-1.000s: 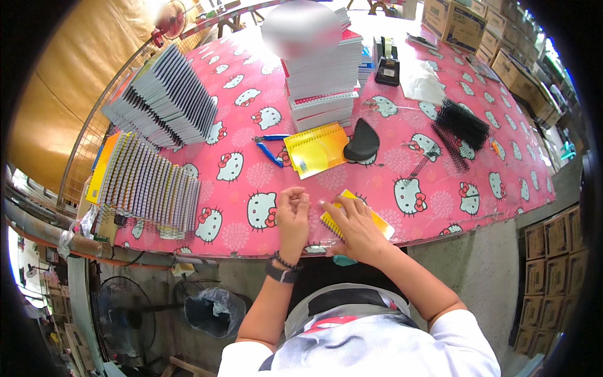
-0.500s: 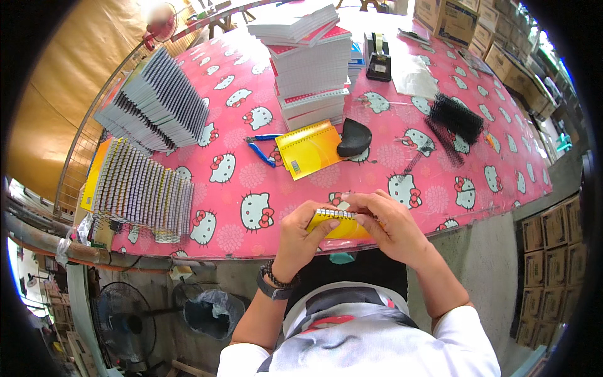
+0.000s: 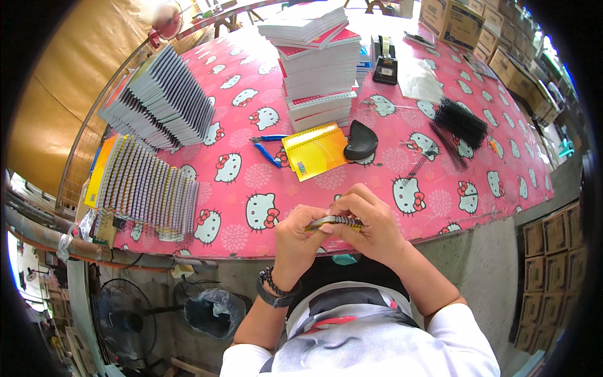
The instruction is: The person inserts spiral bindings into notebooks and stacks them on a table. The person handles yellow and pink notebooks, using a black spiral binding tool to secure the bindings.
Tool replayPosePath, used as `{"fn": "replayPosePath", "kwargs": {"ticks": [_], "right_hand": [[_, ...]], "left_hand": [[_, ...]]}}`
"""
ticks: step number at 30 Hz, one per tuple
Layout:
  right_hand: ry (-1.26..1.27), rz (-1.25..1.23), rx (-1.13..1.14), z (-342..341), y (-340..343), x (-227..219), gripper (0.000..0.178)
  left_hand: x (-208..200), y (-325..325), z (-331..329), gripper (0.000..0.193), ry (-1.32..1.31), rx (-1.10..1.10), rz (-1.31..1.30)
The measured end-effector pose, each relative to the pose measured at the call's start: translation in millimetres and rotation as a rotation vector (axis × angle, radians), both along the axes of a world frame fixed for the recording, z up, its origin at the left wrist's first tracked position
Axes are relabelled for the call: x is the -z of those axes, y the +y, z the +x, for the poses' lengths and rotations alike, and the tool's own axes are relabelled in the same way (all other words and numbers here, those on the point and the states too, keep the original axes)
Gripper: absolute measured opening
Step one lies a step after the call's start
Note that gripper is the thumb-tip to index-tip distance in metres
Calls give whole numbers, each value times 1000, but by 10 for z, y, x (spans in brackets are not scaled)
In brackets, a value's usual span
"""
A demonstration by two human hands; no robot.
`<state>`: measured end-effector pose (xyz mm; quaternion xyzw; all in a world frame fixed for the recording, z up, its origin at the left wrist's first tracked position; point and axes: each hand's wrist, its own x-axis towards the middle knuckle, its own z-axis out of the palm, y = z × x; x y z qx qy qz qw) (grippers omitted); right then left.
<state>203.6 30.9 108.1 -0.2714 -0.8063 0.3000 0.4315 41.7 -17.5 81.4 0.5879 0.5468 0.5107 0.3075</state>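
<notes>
A small spiral notebook (image 3: 334,220) with a black coil is held up at the table's front edge, its bound edge facing up. My left hand (image 3: 296,235) is closed around its left end, thumb along the near side. On the right end my right hand (image 3: 369,224) is closed too, with fingers and thumb pinching near the coil. The notebook's pages and most of its cover are hidden by the hands. Beyond them lie a yellow notebook cover (image 3: 314,154), blue-handled pliers (image 3: 269,149) and a black rounded block (image 3: 361,141).
A tall stack of punched paper (image 3: 320,75) stands at the back middle. Bound notebooks form two piles at left, a far pile (image 3: 166,94) and a near pile (image 3: 144,188). Black plastic coils (image 3: 463,122) and a tape dispenser (image 3: 384,60) lie to the right.
The notebook has been tipped so that its yellow cover no longer faces up and its bound edge shows instead. My right hand has shifted left along the coil.
</notes>
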Motion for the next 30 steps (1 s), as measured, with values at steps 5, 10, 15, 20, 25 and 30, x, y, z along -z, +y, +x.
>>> {"fn": "replayPosePath", "kwargs": {"ticks": [5,10,15,20,25,30], "right_hand": [[-35,164,-27,-176,56,-24,18],[-80,192,-186,-414,72,-120,18],[-164,227,-342,-811,115,-307,23],[-59,199,-423,-1231,206,-600,19],[361,17,-452,-1943,273,-1150,12],[500,-69,-418,-3053,621,-1531,14]], "left_hand": [[-35,-97,-56,17,-196,-71,-113],[44,-75,-294,27,-303,-116,21],[-25,-203,-664,46,-166,-217,25],[-276,-360,-1016,57,-169,-276,268],[-528,-551,-1385,47,-133,-415,462],[-1614,-651,-2577,24,-88,-785,563]]}}
